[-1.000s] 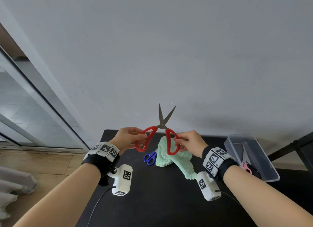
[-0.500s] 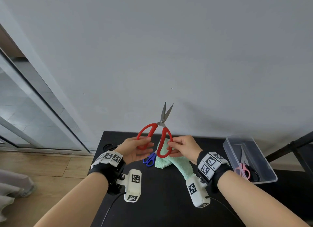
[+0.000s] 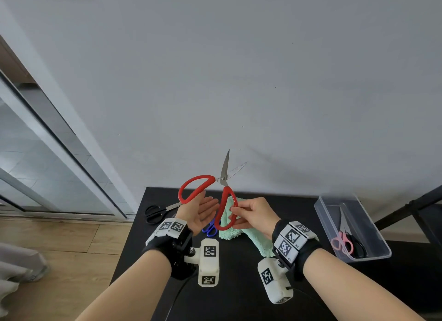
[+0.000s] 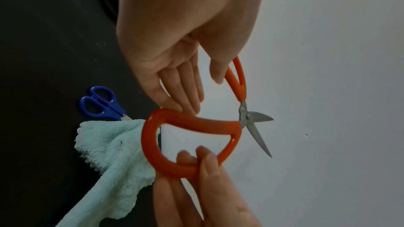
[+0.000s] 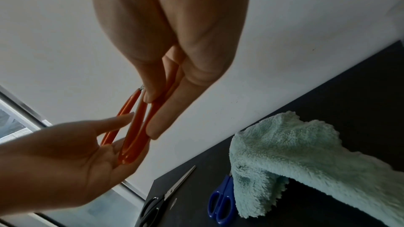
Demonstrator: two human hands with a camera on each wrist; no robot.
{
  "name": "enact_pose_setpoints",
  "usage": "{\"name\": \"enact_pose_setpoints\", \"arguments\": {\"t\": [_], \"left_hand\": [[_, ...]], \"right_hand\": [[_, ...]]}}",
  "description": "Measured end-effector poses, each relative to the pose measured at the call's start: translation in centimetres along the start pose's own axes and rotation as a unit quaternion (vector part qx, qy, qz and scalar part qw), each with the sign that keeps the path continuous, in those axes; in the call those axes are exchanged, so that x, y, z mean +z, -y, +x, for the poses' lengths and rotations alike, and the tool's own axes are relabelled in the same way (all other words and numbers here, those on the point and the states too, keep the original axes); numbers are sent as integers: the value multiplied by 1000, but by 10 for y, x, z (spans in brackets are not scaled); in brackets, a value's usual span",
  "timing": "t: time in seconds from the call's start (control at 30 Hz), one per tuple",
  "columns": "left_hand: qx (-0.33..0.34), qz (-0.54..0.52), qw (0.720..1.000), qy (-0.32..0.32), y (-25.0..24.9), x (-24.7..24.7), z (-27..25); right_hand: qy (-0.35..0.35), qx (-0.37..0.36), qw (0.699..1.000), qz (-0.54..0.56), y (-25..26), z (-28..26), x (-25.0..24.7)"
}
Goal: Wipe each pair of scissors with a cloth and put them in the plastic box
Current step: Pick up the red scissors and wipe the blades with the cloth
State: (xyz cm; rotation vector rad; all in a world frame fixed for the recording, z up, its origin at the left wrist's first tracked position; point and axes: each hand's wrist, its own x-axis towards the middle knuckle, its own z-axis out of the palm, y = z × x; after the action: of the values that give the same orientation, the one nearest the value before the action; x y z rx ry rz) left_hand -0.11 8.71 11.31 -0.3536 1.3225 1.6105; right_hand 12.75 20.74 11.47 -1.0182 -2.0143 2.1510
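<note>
The red-handled scissors (image 3: 223, 178) are held up in front of the wall with blades spread and pointing up. My right hand (image 3: 248, 213) pinches their right handle loop (image 4: 174, 170) between thumb and fingers. My left hand (image 3: 203, 208) lies palm up with straight fingers, its fingertips (image 4: 188, 104) touching that same loop and its thumb against the left loop. The mint green cloth (image 3: 253, 239) lies crumpled on the black table below. The clear plastic box (image 3: 328, 229) stands at the right with pink scissors (image 3: 342, 243) and a dark pair inside.
Blue-handled scissors (image 3: 210, 228) lie partly under the cloth's left edge. Black-handled scissors (image 3: 155, 213) lie at the table's far left corner. The grey wall stands right behind the table. A dark stand leg (image 3: 411, 206) crosses at the far right.
My left hand has let go of the left handle loop and opened palm up. The scissors have risen a little and their handles and blades now stand wider apart.
</note>
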Motion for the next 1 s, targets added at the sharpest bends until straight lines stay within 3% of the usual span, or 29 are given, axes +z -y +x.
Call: {"name": "enact_pose_setpoints", "arguments": {"t": [0.2,0.63,0.87,1.0], "left_hand": [[30,-23,997,72,-2,11,-8],[75,-37,996,30,1,7,5],[82,-25,996,24,6,3,16],[75,42,995,45,13,-2,27]], "right_hand": [[21,8,1000,-1,-4,1,6],[70,39,997,14,-12,-3,2],[61,72,995,-22,-23,-5,-11],[-15,126,992,-11,-45,-1,-33]]}}
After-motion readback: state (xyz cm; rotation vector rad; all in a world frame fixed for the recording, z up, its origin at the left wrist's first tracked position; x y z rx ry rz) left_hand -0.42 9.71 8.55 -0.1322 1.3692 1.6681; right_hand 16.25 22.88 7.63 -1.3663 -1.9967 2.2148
